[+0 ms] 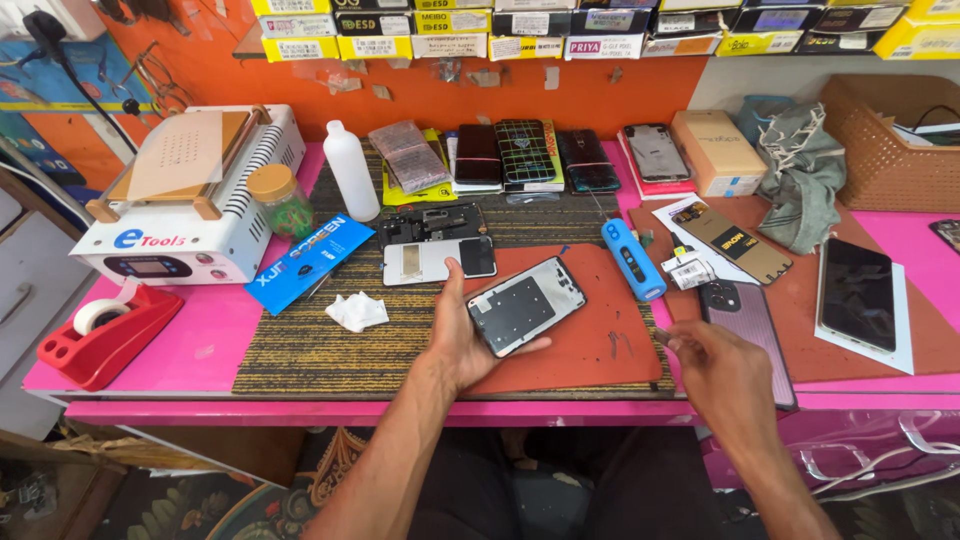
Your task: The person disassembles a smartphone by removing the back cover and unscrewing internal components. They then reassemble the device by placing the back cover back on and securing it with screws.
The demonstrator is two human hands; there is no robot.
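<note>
My left hand (462, 335) holds an opened phone frame (525, 305), its dark inner side facing up, above the orange work mat (590, 340). My right hand (715, 365) hovers to the right with fingers loosely curled and nothing in it, just in front of a phone with a purple ribbed back (748, 325). A white phone part with a dark end (438, 260) lies on the woven mat (330, 350) behind my left hand. A blue cylindrical tool (632, 258) lies at the orange mat's far right corner.
A white heating machine (190, 200) stands at the left, with a red tape dispenser (105, 335) before it. A white bottle (350, 170), a small jar (280, 198), several phones (525, 152) and a cardboard box (718, 150) line the back. A dark-screened phone (855, 292) lies at the right.
</note>
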